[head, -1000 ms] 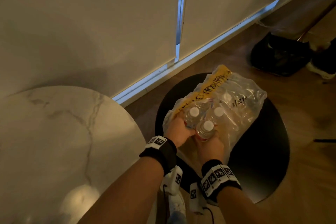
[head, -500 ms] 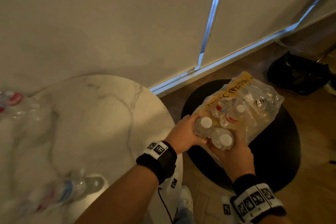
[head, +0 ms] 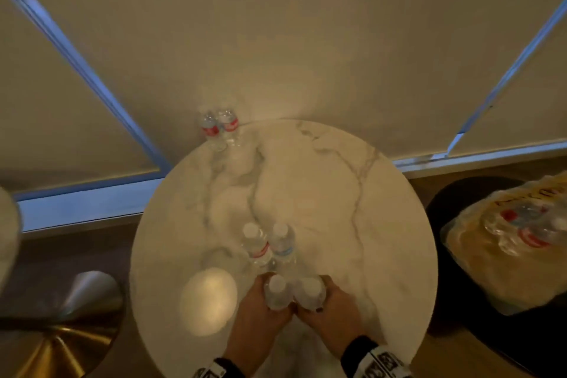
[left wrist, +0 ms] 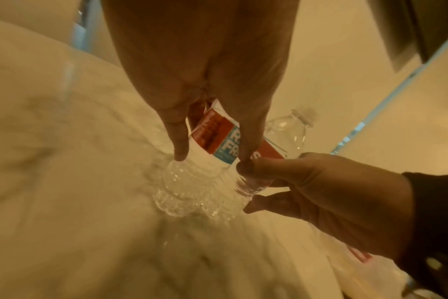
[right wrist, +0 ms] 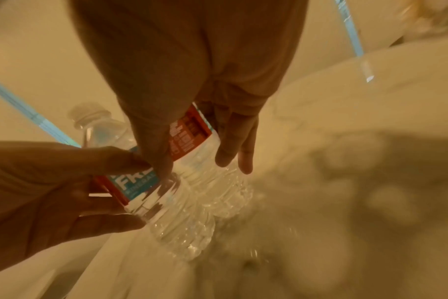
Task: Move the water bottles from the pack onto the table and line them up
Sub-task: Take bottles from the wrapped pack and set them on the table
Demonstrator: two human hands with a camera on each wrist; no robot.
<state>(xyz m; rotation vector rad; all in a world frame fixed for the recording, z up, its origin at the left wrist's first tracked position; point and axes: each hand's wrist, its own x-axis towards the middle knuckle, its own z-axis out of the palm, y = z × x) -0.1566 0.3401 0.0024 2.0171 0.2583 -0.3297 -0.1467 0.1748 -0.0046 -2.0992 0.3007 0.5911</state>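
Observation:
Over the near part of the round marble table, each hand holds one clear water bottle upright, side by side. My left hand grips the left bottle round its red and blue label. My right hand grips the right bottle. Their bases are at or just above the tabletop; I cannot tell which. Two bottles stand just beyond them, and two more at the far edge. The torn plastic pack lies at the right with bottles inside.
The pack rests on a black round stool right of the table. A gold, shiny stool base sits at the lower left. A pale wall with blue-lit window frames runs close behind the table. A lamp glare marks the tabletop's near left.
Both hands lifted their bottles out of the pack and carried them left to the table. My head turned left, so the pack now sits at the right edge.

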